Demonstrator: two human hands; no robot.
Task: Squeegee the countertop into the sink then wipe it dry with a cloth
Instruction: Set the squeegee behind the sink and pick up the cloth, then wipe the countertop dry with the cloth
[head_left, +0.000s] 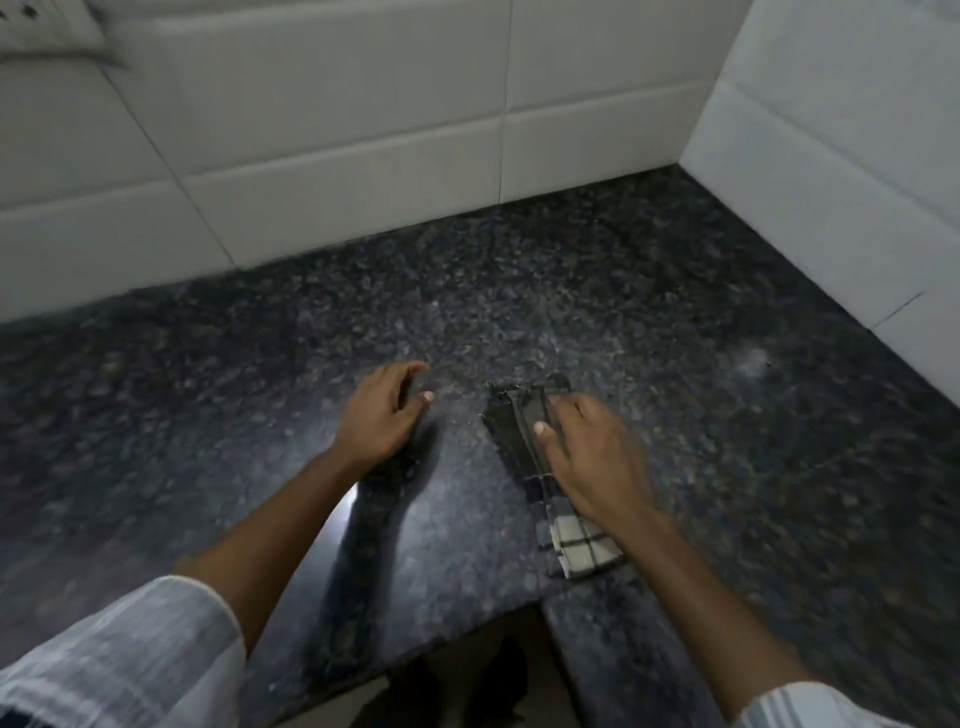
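Cloth (519, 431) pressed flat for drying the counter (675, 338).
Right hand (592, 457) lay spread on it, seemingly to push; left hand (376, 410), loosely curled, held nothing.

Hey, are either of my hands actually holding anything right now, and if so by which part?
The right hand presses flat on the middle of the folded checked cloth on the countertop, not gripping it. The left hand holds nothing.
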